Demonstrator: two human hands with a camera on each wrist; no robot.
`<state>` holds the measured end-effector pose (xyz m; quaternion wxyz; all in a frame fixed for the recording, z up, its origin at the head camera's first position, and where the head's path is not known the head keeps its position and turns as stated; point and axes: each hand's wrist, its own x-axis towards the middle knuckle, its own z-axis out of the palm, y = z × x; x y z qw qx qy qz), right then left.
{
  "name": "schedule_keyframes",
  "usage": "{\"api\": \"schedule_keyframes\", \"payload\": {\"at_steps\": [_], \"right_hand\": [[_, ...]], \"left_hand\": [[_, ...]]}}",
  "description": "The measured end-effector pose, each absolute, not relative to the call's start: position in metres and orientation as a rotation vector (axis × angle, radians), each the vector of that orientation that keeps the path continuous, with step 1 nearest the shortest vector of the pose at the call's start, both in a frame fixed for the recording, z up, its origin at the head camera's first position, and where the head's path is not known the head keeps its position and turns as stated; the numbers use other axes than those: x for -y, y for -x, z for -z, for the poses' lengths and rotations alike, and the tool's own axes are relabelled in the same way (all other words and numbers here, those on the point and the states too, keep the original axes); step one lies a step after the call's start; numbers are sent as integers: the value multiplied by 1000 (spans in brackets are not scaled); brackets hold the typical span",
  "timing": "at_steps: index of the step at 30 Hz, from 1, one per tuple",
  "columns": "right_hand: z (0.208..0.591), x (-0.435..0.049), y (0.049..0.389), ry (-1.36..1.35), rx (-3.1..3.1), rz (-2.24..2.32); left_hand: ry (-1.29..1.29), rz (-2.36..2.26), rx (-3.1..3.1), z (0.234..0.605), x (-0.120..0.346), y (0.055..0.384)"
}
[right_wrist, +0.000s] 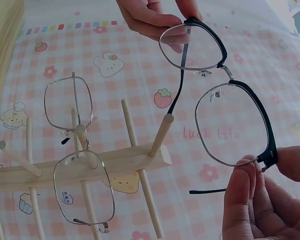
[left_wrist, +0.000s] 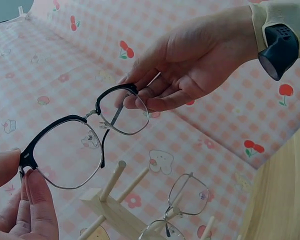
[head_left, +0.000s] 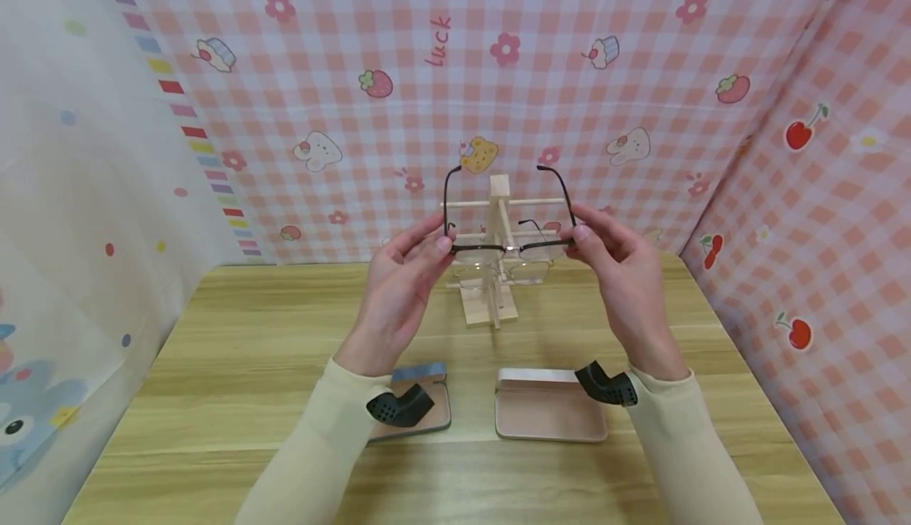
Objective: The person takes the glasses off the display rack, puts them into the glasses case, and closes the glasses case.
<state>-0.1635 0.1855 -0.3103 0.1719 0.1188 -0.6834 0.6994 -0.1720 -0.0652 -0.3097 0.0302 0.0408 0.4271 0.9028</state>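
A pair of black-browed eyeglasses (head_left: 478, 249) with thin metal lower rims is held up in front of a wooden display stand (head_left: 500, 186). My left hand (head_left: 397, 297) pinches its left hinge corner between thumb and fingers. At the opposite corner, my right hand (head_left: 630, 294) pinches the frame the same way. Both temples are unfolded and point toward the stand. Lower on the stand's pegs rests a second pair of eyeglasses (right_wrist: 111, 197) with thin metal rims. In the right wrist view, one black temple tip is close to a top peg (right_wrist: 162, 135); contact is unclear.
Two opened glasses cases lie on the wooden table (head_left: 270, 335): a blue-lidded case (head_left: 420, 372) partly under my left wrist, and a pale-lidded case (head_left: 551, 436) near my right wrist. Patterned cloth (head_left: 356, 145) hangs behind the stand and along both sides.
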Motion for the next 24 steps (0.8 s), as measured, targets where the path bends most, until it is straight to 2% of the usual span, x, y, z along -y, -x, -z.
{"api": "schedule_keyframes", "payload": {"at_steps": [24], "right_hand": [[320, -169, 138, -366, 1987, -1909]], "left_hand": [[-203, -2776, -1487, 325, 87, 144]]}}
